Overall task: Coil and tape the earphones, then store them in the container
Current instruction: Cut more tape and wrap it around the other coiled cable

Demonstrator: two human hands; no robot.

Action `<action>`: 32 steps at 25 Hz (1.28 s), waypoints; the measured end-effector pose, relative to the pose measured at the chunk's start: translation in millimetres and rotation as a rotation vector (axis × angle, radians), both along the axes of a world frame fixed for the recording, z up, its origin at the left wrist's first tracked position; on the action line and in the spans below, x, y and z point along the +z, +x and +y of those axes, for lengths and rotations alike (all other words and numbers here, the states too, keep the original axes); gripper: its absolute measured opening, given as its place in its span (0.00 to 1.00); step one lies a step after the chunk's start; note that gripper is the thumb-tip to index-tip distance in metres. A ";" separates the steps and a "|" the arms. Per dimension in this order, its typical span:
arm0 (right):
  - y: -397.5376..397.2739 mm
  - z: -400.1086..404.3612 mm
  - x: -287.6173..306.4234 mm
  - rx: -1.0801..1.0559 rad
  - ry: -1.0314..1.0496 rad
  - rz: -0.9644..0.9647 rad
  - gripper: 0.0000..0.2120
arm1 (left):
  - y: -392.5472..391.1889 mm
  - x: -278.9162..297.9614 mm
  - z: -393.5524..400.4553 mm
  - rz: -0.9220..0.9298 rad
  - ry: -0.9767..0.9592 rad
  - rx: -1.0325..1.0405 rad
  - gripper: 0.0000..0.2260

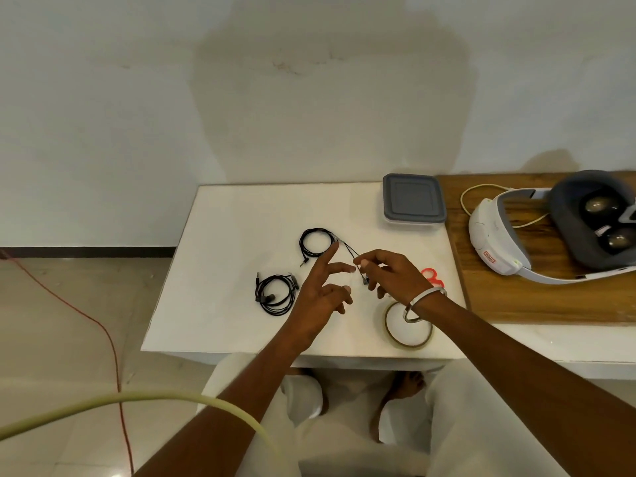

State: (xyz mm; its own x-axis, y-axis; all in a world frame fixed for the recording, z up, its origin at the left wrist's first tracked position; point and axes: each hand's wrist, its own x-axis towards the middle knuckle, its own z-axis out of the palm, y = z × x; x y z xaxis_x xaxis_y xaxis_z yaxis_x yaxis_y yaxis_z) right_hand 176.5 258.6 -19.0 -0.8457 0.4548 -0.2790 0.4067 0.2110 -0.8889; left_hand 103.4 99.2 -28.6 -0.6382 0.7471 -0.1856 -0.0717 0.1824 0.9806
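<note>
Coiled earphones being readied for taping on the white table

The far earphones (316,243) are being pinned at the coil's edge by the left hand (321,294), index finger extended and the others spread, while the earbud leads are being pinched by the right hand (385,273). The strands are best being kept bunched tight. A 2nd coiled set (275,294) is lying nearer; the container (414,203) is sitting lidded at the far corner, the tape roll (409,325) near the right wrist.

Bare forearms, light clothing
A silver bangle (418,304) circles the right wrist; pale, cream-coloured trousers (347,438) cover the legs; feet bare.
</note>
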 end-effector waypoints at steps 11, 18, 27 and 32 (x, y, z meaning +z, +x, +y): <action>-19.2 -17.4 -1.8 0.008 0.062 0.018 0.02 | -9.5 1.0 -13.8 0.016 -0.027 0.010 0.32; -21.0 -22.9 -5.9 -0.056 -0.083 0.051 0.08 | -39.8 -6.8 -39.9 0.263 -0.189 0.144 0.22; -21.3 -32.4 -15.9 -0.027 -0.098 0.044 0.06 | -89.5 -36.6 -57.2 0.278 -0.989 0.385 0.26; -18.7 -29.0 -18.6 -0.028 -0.095 0.047 0.05 | -86.4 -32.3 -44.5 0.316 -0.947 0.362 0.12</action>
